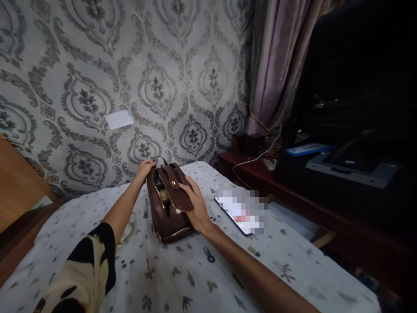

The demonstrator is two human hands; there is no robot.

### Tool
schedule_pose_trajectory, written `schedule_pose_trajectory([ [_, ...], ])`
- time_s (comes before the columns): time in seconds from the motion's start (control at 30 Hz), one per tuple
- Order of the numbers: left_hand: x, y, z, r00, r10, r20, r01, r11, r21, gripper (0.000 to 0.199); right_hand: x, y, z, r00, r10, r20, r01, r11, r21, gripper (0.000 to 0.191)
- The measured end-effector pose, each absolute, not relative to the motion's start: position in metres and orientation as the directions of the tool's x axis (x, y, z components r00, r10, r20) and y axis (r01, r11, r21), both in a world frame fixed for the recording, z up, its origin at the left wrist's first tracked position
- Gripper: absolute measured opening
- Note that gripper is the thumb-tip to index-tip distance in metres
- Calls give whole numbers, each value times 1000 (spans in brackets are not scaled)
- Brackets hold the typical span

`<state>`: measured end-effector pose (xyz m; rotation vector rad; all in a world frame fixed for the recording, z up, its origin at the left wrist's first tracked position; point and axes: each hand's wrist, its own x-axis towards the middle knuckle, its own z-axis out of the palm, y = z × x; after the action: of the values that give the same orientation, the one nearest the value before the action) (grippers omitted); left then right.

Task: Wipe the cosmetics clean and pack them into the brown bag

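Observation:
A brown leather bag (156, 204) stands on the patterned white sheet, its top zipper partly open with greenish and tan items showing inside. My left hand (145, 168) is closed on the bag's far left top edge, near the handle. Against the bag's right side rests my right hand (197, 204), its fingers around the edge by the flap (177, 193) with the metal snap. To the right of the bag lies a phone (233, 215) with a lit screen, partly blurred out.
Patterned wallpaper with a white card (119, 119) rises behind the bed sheet (182, 278). A dark red stand (254, 171) with a cable and a large black screen (352, 87) is on the right. Brown furniture (22, 187) stands at the left.

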<state>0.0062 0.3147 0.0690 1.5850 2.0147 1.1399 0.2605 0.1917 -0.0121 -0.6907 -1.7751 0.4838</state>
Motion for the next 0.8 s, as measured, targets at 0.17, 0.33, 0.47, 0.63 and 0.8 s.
schedule_pose_trajectory([
  [0.17, 12, 331, 93, -242, 965, 101, 681, 95, 726, 25, 262, 193, -16, -194, 655, 730, 201, 755, -624, 45],
  [0.33, 27, 350, 104, -159, 986, -47, 716, 148, 682, 24, 264, 192, -15, -206, 622, 755, 214, 782, -586, 48],
  [0.47, 36, 357, 101, -94, 988, -124, 716, 153, 681, 25, 265, 190, -12, -205, 629, 750, 246, 775, -582, 45],
  [0.63, 37, 359, 98, -56, 988, -142, 701, 140, 699, 19, 265, 190, -11, -217, 632, 744, 250, 773, -583, 44],
  [0.8, 37, 362, 96, -96, 990, -99, 706, 138, 695, 31, 264, 190, -12, -226, 634, 740, 271, 770, -578, 46],
])
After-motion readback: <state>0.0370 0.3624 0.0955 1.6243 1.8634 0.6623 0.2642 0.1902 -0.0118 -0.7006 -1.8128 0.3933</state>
